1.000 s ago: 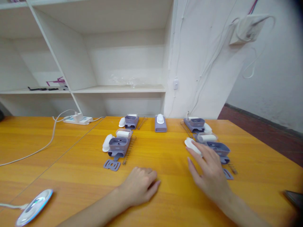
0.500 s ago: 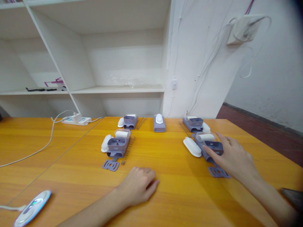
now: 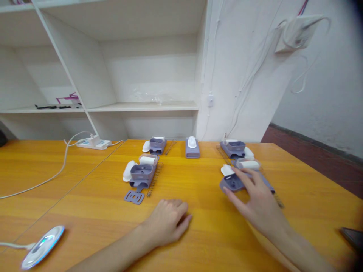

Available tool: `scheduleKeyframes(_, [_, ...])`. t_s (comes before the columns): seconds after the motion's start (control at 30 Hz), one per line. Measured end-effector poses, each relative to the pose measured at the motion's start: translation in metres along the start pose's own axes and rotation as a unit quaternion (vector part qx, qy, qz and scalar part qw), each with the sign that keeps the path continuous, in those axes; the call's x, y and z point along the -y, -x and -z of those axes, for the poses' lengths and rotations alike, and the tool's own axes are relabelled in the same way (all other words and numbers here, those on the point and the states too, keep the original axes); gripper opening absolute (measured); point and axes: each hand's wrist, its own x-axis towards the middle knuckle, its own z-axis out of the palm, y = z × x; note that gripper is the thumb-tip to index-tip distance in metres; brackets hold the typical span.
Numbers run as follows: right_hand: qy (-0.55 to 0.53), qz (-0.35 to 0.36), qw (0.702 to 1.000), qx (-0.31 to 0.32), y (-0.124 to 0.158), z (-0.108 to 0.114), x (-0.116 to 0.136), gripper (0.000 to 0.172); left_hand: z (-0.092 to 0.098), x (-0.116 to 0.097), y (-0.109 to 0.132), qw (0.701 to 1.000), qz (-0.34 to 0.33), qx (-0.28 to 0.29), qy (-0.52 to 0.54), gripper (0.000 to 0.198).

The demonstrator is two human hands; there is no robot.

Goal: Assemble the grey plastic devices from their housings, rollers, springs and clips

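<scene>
My right hand [image 3: 256, 206] reaches over the right-hand cluster of parts, with its fingers closed round a purple plastic housing [image 3: 231, 183] on the orange table [image 3: 198, 234]. A white oval cap [image 3: 227, 169] lies just behind that housing, and a white roller in a clear case [image 3: 248, 164] sits beyond my fingers. A thin spring [image 3: 279, 203] shows to the right of my wrist. My left hand [image 3: 168, 221] rests palm down near the table's middle, fingers loosely curled, holding nothing.
A matching set lies at centre left: purple housing [image 3: 141, 173], white cap [image 3: 127, 172], flat purple plate [image 3: 134, 197], spring [image 3: 154, 180]. Further sets [image 3: 157, 143] [image 3: 236, 147] and an assembled unit [image 3: 192, 147] sit at the back. Power strip [image 3: 93, 142], glowing disc [image 3: 42, 247], dark phone [image 3: 351, 236], shelves behind.
My right hand moved from the white cap to the purple housing at the right, then drew that housing leftward in front of the white cap. My left hand stayed put.
</scene>
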Motion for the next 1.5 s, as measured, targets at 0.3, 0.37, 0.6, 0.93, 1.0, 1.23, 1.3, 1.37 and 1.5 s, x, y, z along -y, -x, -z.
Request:
scheduleKeyframes(0.3, [-0.025,0.048,0.995,0.081,0.031,-0.026,0.036,0.054,0.004,-0.004,0.000,1.000,0.015,-0.008,0.015,0.016])
scheduleKeyframes(0.37, [-0.011,0.038,0.997,0.059,0.020,-0.021,0.026,0.051,0.004,-0.004,0.000,1.000,0.015,-0.004,0.017,0.016])
scheduleKeyframes(0.6, [0.120,-0.144,0.982,-0.035,-0.044,-0.020,-0.046,0.058,0.003,-0.002,0.000,1.000,0.012,-0.002,0.023,0.016])
scheduleKeyframes(0.93, [-0.035,-0.137,0.990,0.027,-0.054,-0.035,-0.046,0.052,0.003,-0.002,-0.001,0.999,0.016,-0.005,0.042,0.015])
scheduleKeyframes(1.0, [-0.106,-0.085,0.989,0.053,-0.052,-0.038,-0.018,0.050,0.002,-0.001,-0.001,0.999,0.019,-0.013,0.047,0.015])
scheduleKeyframes(1.23, [-0.251,0.055,0.937,0.238,-0.047,-0.059,0.070,0.064,-0.001,0.001,0.001,0.995,0.041,-0.059,0.073,0.018])
scheduleKeyframes(1.3, [-0.250,0.065,0.934,0.248,-0.046,-0.063,0.080,0.066,0.000,0.001,0.001,0.992,0.051,-0.077,0.082,0.020])
scheduleKeyframes(1.37, [-0.239,0.073,0.936,0.248,-0.044,-0.065,0.083,0.067,0.001,0.001,0.001,0.991,0.052,-0.092,0.086,0.022])
scheduleKeyframes(1.5, [-0.224,0.085,0.945,0.221,-0.039,-0.054,0.074,0.061,0.005,0.001,-0.001,0.989,0.032,-0.111,0.091,0.030])
